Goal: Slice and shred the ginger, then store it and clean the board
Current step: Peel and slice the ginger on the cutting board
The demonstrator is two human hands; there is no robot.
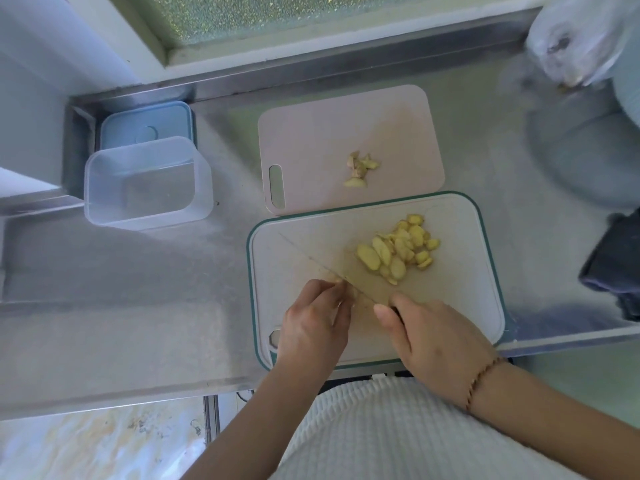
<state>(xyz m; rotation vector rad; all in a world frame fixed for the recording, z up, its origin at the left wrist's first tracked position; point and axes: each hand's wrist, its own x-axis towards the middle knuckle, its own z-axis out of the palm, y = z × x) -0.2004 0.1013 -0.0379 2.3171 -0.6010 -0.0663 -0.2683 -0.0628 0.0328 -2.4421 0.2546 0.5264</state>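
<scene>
Steel bench [138,289] ran below a frosted window, and the single head view looked straight down on it. On the near board [460,306], the one with the green rim, a heap of pale yellow ginger slices [398,251] lay toward its far right part, so the slicing looked largely done. The left hand [311,320] sat at the board's near left with its fingers curled down over a small piece of ginger, most of which the fingers hid. The right hand [429,337] was wrapped round the handle of a knife [325,268], whose thin blade ran away to the upper left, crossing just beside the left fingertips; both grips were therefore closed, one pinning the piece, the other clenched on the handle. Whether this cut was a last slice or a first shred could not be told, since no fine strips showed anywhere on the board. A second, pinkish board [311,140] lay beyond, touching the near one's far edge, with a small pile of scraps [360,168], likely trimmings. To the far left stood a clear tub [145,181] with nothing in it, and its blue lid [149,123] lay behind it. By my judgement the shredding, the storing in the tub and the cleaning of the board all remained. A dark cloth [613,268] at the right edge might serve for wiping.
</scene>
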